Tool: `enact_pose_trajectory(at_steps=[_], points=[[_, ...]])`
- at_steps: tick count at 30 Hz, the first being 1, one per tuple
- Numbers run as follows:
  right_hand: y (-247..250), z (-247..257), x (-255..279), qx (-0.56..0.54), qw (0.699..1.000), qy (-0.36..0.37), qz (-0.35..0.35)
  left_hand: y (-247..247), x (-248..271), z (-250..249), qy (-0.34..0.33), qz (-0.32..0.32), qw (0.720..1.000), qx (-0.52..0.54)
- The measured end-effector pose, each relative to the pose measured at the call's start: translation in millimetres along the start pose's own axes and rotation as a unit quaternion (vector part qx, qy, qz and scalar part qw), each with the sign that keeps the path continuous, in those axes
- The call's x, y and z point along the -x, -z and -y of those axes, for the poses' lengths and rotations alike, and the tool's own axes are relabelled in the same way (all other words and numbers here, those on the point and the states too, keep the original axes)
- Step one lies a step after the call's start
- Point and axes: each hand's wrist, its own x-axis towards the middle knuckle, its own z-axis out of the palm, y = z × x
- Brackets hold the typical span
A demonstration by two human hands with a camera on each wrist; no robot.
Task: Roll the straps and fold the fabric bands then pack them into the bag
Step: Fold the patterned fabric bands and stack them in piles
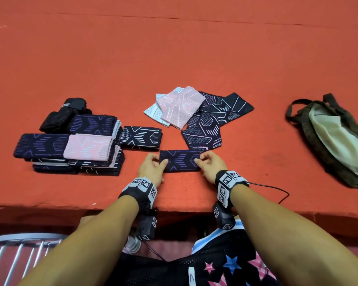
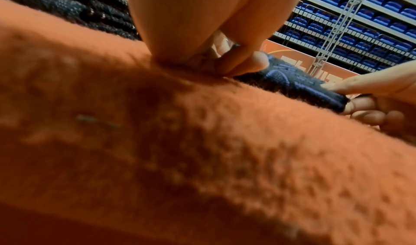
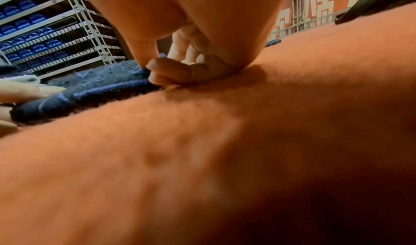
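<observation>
At the near edge of the red worktop [image 1: 174,48], a folded navy band [image 1: 180,161] is lying flat w/ both hands pinching its ends: left hand [image 1: 152,169] gripping the left end, right hand [image 1: 212,166] the right, thumbs on top. Just left, a stack of folded bands [image 1: 70,149] and black rolled straps [image 1: 64,116] are sitting done. Behind, approx. five unfolded bands [image 1: 198,112] are waiting. The bag [image 1: 331,137] is lying well apart to the right; nothing looks packed yet. Open worktop is running between bands and bag.

Open red surface [image 1: 174,48] lies beyond the folded stack [image 1: 70,149], loose bands [image 1: 198,112] and bag [image 1: 335,139].
</observation>
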Motion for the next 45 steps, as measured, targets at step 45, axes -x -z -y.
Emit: enact_pose_trajectory(at_steps=[45], points=[[-96,120,-52,0.0,0.995,0.09,0.035,67,-63,-34,-0.049,-0.076,0.98,-0.179]])
